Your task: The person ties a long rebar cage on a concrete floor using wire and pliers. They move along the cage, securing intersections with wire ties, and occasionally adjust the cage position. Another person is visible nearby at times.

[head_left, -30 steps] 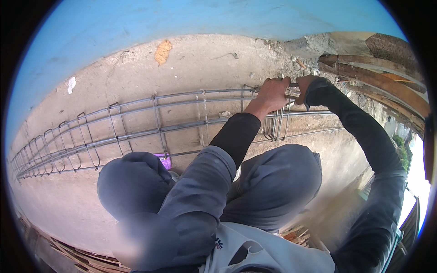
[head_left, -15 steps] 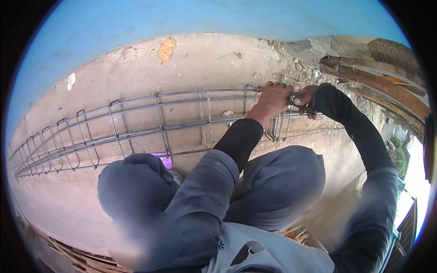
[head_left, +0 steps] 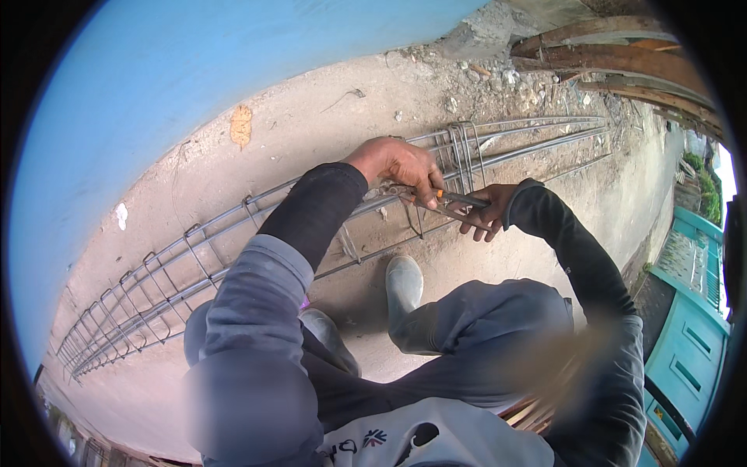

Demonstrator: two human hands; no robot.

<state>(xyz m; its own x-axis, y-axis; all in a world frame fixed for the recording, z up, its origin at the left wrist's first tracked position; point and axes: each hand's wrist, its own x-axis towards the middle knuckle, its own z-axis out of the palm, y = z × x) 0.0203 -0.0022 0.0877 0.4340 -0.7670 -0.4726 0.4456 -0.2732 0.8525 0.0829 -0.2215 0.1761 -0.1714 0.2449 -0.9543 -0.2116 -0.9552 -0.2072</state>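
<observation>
A long cage of steel reinforcing bars (head_left: 177,296) with square stirrups lies on the ground, running from lower left to upper right. My right hand (head_left: 488,208) grips the spread handles of dark pincers (head_left: 459,212); their head points left toward the cage. Over the upper bars, my left hand (head_left: 401,165) is closed, its fingertips by the pincers' head. Whatever it pinches is hidden by the fingers. A small orange part shows beside them. Just right of my left hand, several stirrups (head_left: 465,152) stand bunched together on the bars.
A blue wall (head_left: 194,70) borders the ground at the far left. Curved wooden planks (head_left: 615,62) and rubble (head_left: 506,78) are at the upper right. My boots (head_left: 405,282) stand close to the cage's near side. A turquoise gate (head_left: 689,335) is at the right.
Both hands have moved left along the cage, so the bunched stirrups now stand right of my left hand. The pincers came along in my right hand. The view has turned and my boots show.
</observation>
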